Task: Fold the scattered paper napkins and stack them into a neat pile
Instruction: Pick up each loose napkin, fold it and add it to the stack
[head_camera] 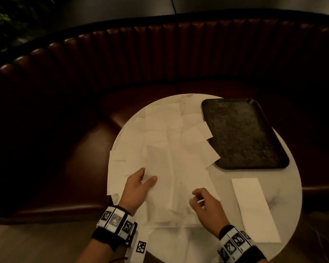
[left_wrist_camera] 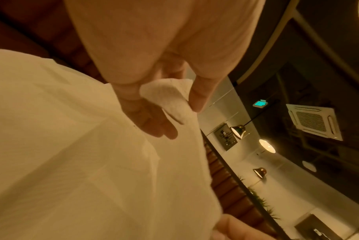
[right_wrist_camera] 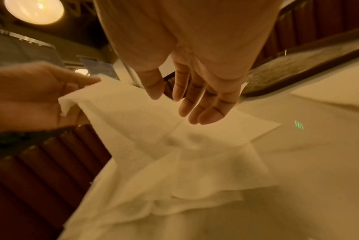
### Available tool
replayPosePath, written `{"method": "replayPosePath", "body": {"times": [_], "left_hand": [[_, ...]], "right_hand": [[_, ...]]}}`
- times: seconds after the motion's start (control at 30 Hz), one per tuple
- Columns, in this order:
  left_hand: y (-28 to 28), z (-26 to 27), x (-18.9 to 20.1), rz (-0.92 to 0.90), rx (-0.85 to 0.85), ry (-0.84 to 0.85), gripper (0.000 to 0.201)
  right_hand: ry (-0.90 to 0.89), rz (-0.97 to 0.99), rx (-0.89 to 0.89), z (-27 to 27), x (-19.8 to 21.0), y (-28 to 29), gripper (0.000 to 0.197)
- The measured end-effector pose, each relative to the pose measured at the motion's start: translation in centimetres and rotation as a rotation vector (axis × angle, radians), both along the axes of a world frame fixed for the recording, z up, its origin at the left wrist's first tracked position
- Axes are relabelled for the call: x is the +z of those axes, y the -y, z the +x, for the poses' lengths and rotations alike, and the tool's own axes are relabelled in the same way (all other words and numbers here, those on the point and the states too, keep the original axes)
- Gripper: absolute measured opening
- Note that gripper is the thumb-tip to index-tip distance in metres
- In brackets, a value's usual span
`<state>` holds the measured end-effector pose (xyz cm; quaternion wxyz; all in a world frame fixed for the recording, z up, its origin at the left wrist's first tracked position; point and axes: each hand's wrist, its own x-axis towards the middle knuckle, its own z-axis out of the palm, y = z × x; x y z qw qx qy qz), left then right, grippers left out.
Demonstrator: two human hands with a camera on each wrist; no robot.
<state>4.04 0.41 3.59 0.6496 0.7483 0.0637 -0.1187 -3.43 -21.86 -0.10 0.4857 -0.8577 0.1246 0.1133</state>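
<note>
Several unfolded white paper napkins (head_camera: pixel 171 141) lie overlapping across the left and middle of the round white table (head_camera: pixel 289 188). My left hand (head_camera: pixel 147 176) is at the near left of them and pinches a corner of one napkin (left_wrist_camera: pixel 164 97) between thumb and fingers, lifting it off the heap. In the right wrist view that lifted napkin (right_wrist_camera: pixel 121 107) stretches from my left hand toward my right hand (right_wrist_camera: pixel 174 104). The right hand (head_camera: pixel 197 198) hovers just above the heap with relaxed fingers, holding nothing. One folded napkin (head_camera: pixel 254 207), a long rectangle, lies alone at the near right.
A dark rectangular tray (head_camera: pixel 243 133) sits at the back right of the table, with some napkin corners overlapping its left rim. A curved brown leather bench (head_camera: pixel 160 54) wraps round the far side. The table edge runs close to both wrists.
</note>
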Motion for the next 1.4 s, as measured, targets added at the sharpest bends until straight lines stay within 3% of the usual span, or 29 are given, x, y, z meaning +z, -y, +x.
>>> {"method": "replayPosePath", "body": {"times": [0.07,0.2,0.37,0.57,0.7,0.8,0.93,1.07,1.2,1.3,1.4], "left_hand": [[-0.4,0.5,-1.1,0.148,0.031,0.013,0.017],[-1.1,1.3,-3.6,0.483,0.139,-0.075,0.031],[-1.3,0.7,-4.2,0.763,0.082,-0.124,0.035],[-2.0,0.6,-3.4,0.894,0.142,0.056,0.029],[-2.1,0.7,0.0,0.791,0.164,0.314,0.021],[-1.9,0.4,3.5,0.527,0.056,0.337,0.017],[-1.0,-1.1,8.4,0.072,0.01,0.291,0.042],[-0.3,-2.5,11.3,-0.175,0.054,0.283,0.046],[-0.8,-3.6,11.8,-0.295,0.109,0.19,0.039],[-1.4,-4.3,11.2,-0.393,0.151,0.054,0.031],[-1.7,-5.2,10.2,-0.321,0.139,-0.013,0.029]], "right_hand": [[-0.043,0.041,-0.022,0.8,0.2,-0.8,0.016],[-0.078,0.014,-0.023,1.4,-0.3,-1.7,0.02],[-0.101,0.007,-0.019,1.9,-0.6,-2.4,0.028],[-0.109,-0.065,0.027,0.5,-1.2,-1.1,0.016],[-0.089,-0.057,0.007,-0.2,-0.6,-0.1,0.013],[-0.065,0.039,-0.04,0.2,0.9,-0.2,0.015],[-0.141,0.504,-0.191,1.8,4.3,-1.4,0.035],[-0.217,1.014,-0.286,3.5,7.2,-2.3,0.051],[-0.247,1.358,-0.203,3.4,9.1,-3.0,0.053],[-0.154,1.35,-0.116,2.9,9.9,-3.6,0.059],[-0.081,1.302,-0.124,2.8,10.6,-4.0,0.056]]}}
